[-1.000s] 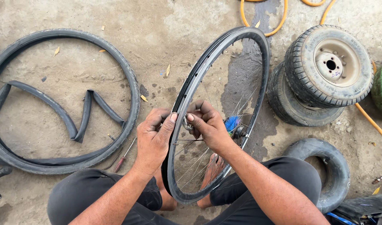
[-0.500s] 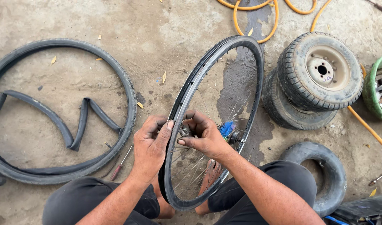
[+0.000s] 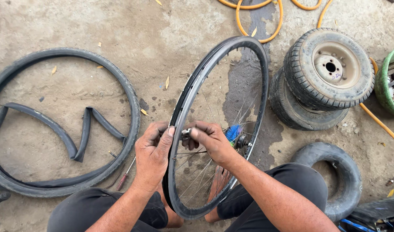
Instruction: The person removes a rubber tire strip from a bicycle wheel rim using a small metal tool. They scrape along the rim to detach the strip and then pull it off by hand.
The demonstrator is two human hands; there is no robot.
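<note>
Your left hand grips the upright black bicycle rim; just beside it, your right hand pinches a small metal piece at the rim's inner edge.

Single head-worn view, looking steeply down, close over the wheel rim and concrete ground.

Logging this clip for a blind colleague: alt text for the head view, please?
Both hands, left hand and right hand, pinch a small metal part at the upright bicycle wheel rim. A bicycle tyre and inner tube lie left; small wheels are stacked right.
</note>
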